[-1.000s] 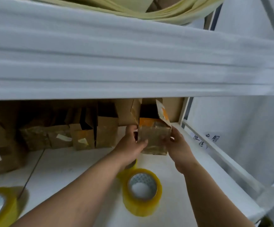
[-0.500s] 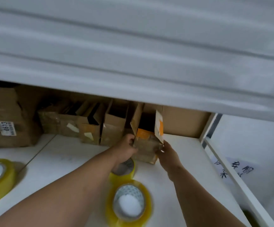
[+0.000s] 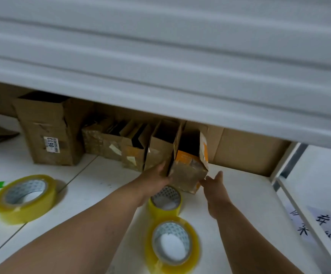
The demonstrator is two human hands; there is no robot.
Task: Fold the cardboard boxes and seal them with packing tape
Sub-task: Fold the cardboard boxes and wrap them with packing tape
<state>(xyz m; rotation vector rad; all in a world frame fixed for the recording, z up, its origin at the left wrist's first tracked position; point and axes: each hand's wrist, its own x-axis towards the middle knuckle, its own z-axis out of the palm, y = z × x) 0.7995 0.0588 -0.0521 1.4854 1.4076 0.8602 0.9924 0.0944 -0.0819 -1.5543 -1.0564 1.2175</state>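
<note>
Head view: the box (image 3: 188,175) stands on the table (image 3: 105,175) at about 12 o'clock from the hands, at the right end of a row of boxes (image 3: 133,153), under the overhanging shelf (image 3: 160,66). Its top flaps are up and open, so sealing is not yet done.

The left hand (image 3: 157,177) lies against the box's left face, between it and the neighbouring box; its fingers are hidden, so whether this grip is grasping or only pressing cannot be told. The right hand (image 3: 215,183) is released, fingers straight, its fingertips at the box's lower right corner.

Risks, as I judge them:
- With only one side held, a push from the left could tip the box toward 3 o'clock.
- The raised flaps stand close under the shelf and may snag or bend on it if the box is lifted.
- A small tape roll (image 3: 165,200) sits at 6 o'clock just beside the box, under the left wrist; drawing the arm back could knock it into the near roll (image 3: 171,246).
- The left roll (image 3: 25,197) lies well apart at 9 o'clock, out of harm.
</note>
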